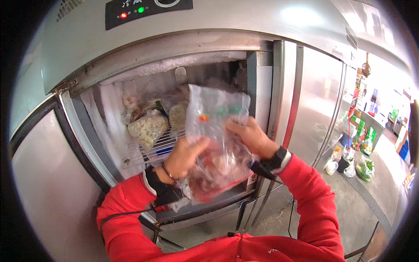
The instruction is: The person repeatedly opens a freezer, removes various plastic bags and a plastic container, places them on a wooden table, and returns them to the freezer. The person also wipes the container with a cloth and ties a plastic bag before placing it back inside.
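Observation:
A clear plastic bag of reddish meat (226,163) hangs between my two hands, in front of the open freezer compartment. Its upper part carries green and orange print. My left hand (185,157) grips the bag's left side, thumb on the front. On the right side, my right hand (253,136) pinches it below the top edge. Behind the bag, a wire shelf (131,157) bears a bag of pale, cut pieces (149,128) and another frosty bag (178,116). The held bag hides the shelf's right part. Some blur covers both hands.
Thick frost (176,64) lines the compartment's top. To the left, the freezer door (59,177) stands swung open. A closed steel door (316,98) is at the right. Bags of vegetables (364,168) rest on the floor farther right. A dark cable (121,214) runs along my left sleeve.

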Tool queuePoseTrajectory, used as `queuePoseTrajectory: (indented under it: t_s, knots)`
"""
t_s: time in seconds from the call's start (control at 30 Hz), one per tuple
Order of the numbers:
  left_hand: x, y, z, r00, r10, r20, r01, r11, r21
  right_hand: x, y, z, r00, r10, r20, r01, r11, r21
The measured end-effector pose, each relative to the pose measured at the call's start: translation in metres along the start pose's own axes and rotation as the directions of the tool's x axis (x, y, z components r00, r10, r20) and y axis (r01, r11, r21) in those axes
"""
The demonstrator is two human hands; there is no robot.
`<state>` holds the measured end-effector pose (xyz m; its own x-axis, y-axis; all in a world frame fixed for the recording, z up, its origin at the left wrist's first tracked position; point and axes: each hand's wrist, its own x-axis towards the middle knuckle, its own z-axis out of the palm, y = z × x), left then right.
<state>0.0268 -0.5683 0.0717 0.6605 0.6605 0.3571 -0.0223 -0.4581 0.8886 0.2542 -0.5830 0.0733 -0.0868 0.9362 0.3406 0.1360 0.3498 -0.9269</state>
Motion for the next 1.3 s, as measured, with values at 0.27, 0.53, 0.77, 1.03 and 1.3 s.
queuePoseTrajectory:
  t_s: [0.27, 0.53, 0.77, 1.03, 1.3]
  knots:
    - [0.091, -0.037, -0.099, 0.985, -0.072, -0.159, 0.001, 0.914, -0.406, -0.049, 0.028, -0.024, 0.847, -0.454, -0.276, 0.279, 0.822, -0.497]
    - [0.255, -0.13, -0.14, 0.949, 0.289, -0.124, -0.132, 0.722, 0.679, -0.16, 0.097, -0.041, 0.843, 0.029, -0.537, -0.047, 0.999, -0.021]
    - [0.367, -0.196, -0.158, 0.971, 0.228, 0.071, -0.096, 0.097, 0.991, -0.215, 0.143, -0.1, 0.724, 0.13, -0.677, -0.128, 0.99, 0.053]
    - [0.422, -0.274, -0.128, 0.922, 0.383, -0.061, 0.102, -0.089, 0.991, -0.241, 0.181, -0.134, 0.61, 0.204, -0.765, -0.194, 0.975, 0.106]
    - [0.33, -0.113, -0.076, 0.775, 0.504, -0.382, 0.228, 0.341, 0.912, -0.231, 0.197, -0.137, 0.645, 0.221, -0.732, -0.183, 0.974, 0.132]
